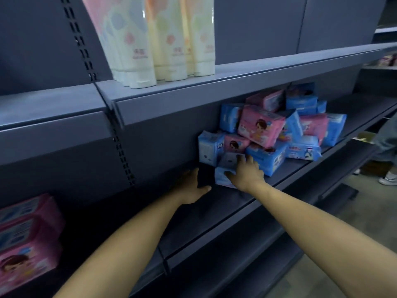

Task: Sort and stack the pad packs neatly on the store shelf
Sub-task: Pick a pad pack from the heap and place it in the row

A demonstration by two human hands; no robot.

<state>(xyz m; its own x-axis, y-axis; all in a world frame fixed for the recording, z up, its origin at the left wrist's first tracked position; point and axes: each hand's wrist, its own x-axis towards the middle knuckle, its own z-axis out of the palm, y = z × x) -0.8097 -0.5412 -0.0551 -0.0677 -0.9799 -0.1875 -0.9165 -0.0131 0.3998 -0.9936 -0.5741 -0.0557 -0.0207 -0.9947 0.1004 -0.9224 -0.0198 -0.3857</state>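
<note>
A loose heap of pink and blue pad packs (277, 125) lies on the dark middle shelf (225, 209), right of centre. At the heap's near left corner my right hand (245, 173) grips a small light-blue pack (223, 175) that rests on the shelf board. Behind it an upright blue pack (209, 147) stands at the heap's left end. My left hand (191, 186) lies flat on the shelf just left of the held pack, fingers spread, holding nothing.
Tall pastel pouches (159, 39) stand on the upper shelf (193, 91). A stack of pink packs (25, 239) sits at the far left of the middle shelf. A person's shoe (388, 180) and trouser leg show on the floor at the right.
</note>
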